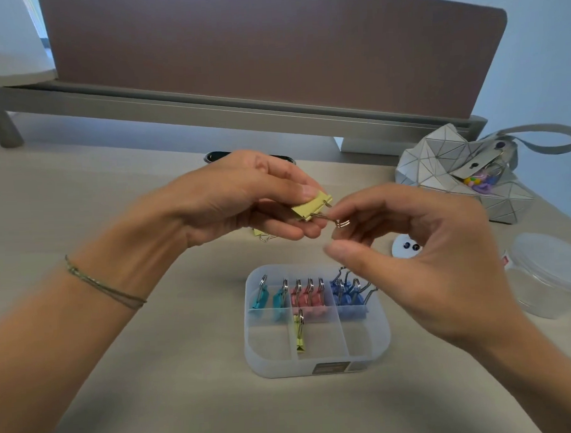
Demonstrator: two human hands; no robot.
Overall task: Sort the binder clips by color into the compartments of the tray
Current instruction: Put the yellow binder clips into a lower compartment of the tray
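Note:
My left hand (pixel 241 198) grips a yellow binder clip (pixel 311 207) by its body, above the table. The fingers of my right hand (pixel 420 253) pinch that clip's wire handles (pixel 338 221). Another yellow clip (pixel 262 233) lies on the table, mostly hidden under my left hand. Below sits a clear tray (pixel 316 362) with several compartments. Its back row holds teal clips (pixel 269 299) at left, pink clips (pixel 309 297) in the middle and blue clips (pixel 349 295) at right. One yellow clip (pixel 299 333) stands in the front middle compartment.
A grey geometric bag (pixel 455 173) with a strap lies at the right. A clear round container (pixel 548 270) sits at the right edge, a small white disc (pixel 406 247) beside it. A monitor stand (pixel 207 102) spans the back. A dark object (pixel 214 156) lies behind my left hand.

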